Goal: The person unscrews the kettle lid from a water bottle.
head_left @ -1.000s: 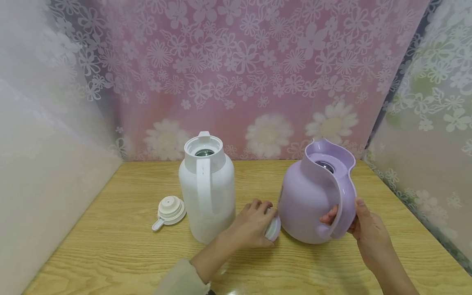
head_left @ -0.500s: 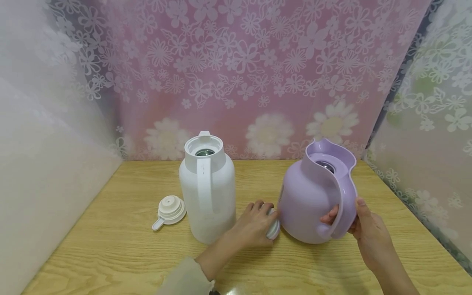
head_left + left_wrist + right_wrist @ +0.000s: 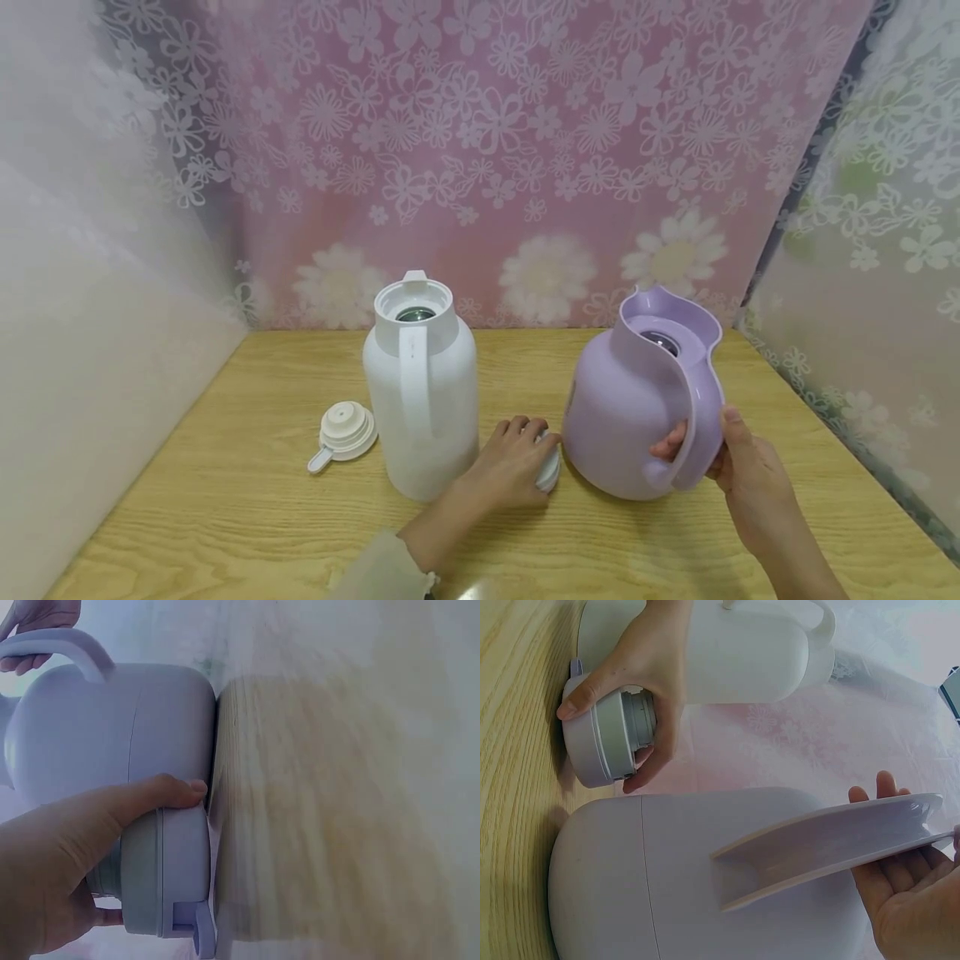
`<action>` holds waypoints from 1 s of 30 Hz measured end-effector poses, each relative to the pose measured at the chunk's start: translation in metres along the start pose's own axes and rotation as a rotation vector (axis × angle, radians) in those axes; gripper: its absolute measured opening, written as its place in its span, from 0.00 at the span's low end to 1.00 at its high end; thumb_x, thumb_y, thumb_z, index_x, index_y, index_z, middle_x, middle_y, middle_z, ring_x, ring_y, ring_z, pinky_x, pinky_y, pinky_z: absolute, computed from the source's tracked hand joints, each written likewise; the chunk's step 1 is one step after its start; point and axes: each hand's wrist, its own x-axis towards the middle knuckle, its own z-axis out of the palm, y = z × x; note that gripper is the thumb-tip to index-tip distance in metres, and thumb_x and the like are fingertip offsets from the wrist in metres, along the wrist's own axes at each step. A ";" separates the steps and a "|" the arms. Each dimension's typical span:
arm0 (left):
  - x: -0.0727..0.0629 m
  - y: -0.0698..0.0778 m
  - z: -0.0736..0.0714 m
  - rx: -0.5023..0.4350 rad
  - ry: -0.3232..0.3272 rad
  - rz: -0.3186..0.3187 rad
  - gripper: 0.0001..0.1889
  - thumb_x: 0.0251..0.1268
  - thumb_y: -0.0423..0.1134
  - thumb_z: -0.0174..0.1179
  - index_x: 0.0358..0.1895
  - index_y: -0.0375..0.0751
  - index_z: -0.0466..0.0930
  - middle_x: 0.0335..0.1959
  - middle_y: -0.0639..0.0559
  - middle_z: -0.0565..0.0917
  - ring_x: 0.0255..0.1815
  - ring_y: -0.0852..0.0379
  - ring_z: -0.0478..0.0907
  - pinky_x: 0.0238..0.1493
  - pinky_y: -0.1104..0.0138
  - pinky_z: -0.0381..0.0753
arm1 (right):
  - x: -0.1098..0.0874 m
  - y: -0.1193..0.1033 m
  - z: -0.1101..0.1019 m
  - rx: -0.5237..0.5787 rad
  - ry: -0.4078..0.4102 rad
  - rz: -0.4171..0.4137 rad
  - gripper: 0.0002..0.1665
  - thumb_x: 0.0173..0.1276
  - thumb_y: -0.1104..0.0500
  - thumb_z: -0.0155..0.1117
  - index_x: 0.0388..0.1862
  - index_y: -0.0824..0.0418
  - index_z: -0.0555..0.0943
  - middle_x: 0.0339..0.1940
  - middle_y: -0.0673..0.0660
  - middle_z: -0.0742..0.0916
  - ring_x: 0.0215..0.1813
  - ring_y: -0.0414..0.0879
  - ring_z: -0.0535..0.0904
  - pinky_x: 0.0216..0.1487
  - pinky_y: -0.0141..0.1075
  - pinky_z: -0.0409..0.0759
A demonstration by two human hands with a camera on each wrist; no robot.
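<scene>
My left hand (image 3: 510, 463) grips a round lilac stopper lid (image 3: 550, 472) low over the table, between two vacuum jugs. In the right wrist view, the lid's grey threaded plug (image 3: 639, 720) faces up, with thumb and fingers round its sides. A small pull tab (image 3: 204, 930) sticks out from it in the left wrist view. My right hand (image 3: 759, 479) holds the handle (image 3: 703, 417) of the lilac vacuum jug (image 3: 611, 417), fingers through the loop and thumb along its outside. That jug's mouth is uncovered and its inner liner shows.
To the left stands a white vacuum jug (image 3: 450, 383), its mouth uncovered and handle towards me. Beside it a white stopper (image 3: 347, 432) lies on the wooden table (image 3: 225, 517), its tab pointing front left. A flowered pink curtain (image 3: 480, 167) hangs behind.
My left hand has shifted the lilac lid slightly left, so a narrow gap shows between it and the lilac jug. My right hand keeps its hold on the handle.
</scene>
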 end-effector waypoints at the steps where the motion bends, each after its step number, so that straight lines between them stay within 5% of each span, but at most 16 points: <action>1: 0.000 0.000 0.000 0.000 -0.001 -0.003 0.36 0.39 0.59 0.67 0.57 0.53 0.70 0.54 0.51 0.70 0.54 0.49 0.67 0.53 0.58 0.67 | 0.000 0.000 0.000 0.003 -0.002 -0.003 0.33 0.78 0.56 0.20 0.39 0.67 0.77 0.35 0.56 0.86 0.40 0.46 0.82 0.40 0.33 0.77; 19: 0.002 0.004 0.001 0.038 -0.024 -0.047 0.40 0.40 0.64 0.65 0.61 0.52 0.68 0.55 0.51 0.70 0.58 0.48 0.65 0.57 0.58 0.64 | 0.000 0.001 0.000 0.010 -0.017 -0.002 0.32 0.78 0.57 0.20 0.39 0.66 0.77 0.36 0.56 0.85 0.41 0.46 0.82 0.39 0.34 0.77; 30: 0.006 0.005 0.001 0.024 -0.016 -0.078 0.45 0.46 0.73 0.54 0.64 0.48 0.65 0.58 0.49 0.69 0.59 0.47 0.64 0.58 0.54 0.63 | 0.000 0.000 -0.002 -0.057 -0.002 0.028 0.33 0.78 0.55 0.20 0.39 0.67 0.77 0.36 0.57 0.86 0.40 0.47 0.82 0.39 0.33 0.77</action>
